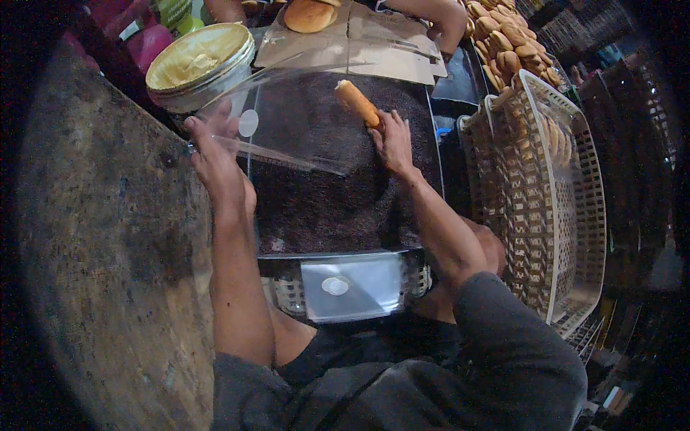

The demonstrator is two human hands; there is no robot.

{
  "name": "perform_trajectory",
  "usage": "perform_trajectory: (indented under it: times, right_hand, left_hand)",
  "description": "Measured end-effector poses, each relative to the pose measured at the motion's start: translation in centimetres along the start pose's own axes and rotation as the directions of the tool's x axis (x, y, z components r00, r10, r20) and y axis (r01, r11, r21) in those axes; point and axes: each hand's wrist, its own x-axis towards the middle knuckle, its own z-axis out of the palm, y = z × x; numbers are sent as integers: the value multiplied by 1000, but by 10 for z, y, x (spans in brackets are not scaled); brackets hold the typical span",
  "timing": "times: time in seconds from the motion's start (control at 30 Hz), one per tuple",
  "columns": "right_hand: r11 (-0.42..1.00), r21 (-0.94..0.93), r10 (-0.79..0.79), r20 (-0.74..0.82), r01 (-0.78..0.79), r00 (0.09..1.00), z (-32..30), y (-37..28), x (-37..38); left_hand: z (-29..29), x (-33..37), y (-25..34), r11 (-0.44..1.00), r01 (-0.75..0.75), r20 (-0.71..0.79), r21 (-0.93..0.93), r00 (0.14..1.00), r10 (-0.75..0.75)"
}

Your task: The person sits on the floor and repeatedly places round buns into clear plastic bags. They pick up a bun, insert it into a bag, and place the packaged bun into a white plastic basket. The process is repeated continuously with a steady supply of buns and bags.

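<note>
My left hand (219, 154) pinches a clear plastic bag (287, 152), which spreads out to the right over a dark tray (338, 208). A round white label shows on the plastic beside the fingers. In my right hand (394, 144) is a long golden bread roll (356, 102), gripped at its near end and pointing away to the upper left. Its far tip looks pale. Roll and bag are apart. Below the tray's near edge lies a stack of clear bags (366, 287) with a round white label.
A bucket of pale cream (162, 65) stands at the far left beside a wooden board (115, 237). Beyond the tray, a round bun (309, 16) rests on cardboard (388, 47), with another person's arm (449, 25) near it. Right are a plastic crate (532, 208) and piled bread (510, 36).
</note>
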Motion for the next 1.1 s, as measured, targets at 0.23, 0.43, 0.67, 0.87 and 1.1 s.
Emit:
perform_trajectory:
  times: [0.23,0.43,0.67,0.87,1.1]
  right_hand:
    - [835,475,141,302,-277,943,-119,5,61]
    - [706,586,203,369,-396,907,-253,-20,12]
    - [297,890,265,272,-346,925,-233,-60,14]
    - [450,815,302,245,-365,921,-185,-78,5]
    - [916,265,-235,-256,302,938,-202,-160,-40]
  left_hand:
    - [-15,17,-21,993,-44,5,112,999,44]
    - [-5,16,-35,939,-8,-65,343,997,33]
    - [21,-43,-44,997,11,283,-75,959,11]
    - [34,-88,-49,867,431,474,-250,835,-279]
    - [21,-75,-54,679,602,516,-420,774,-366]
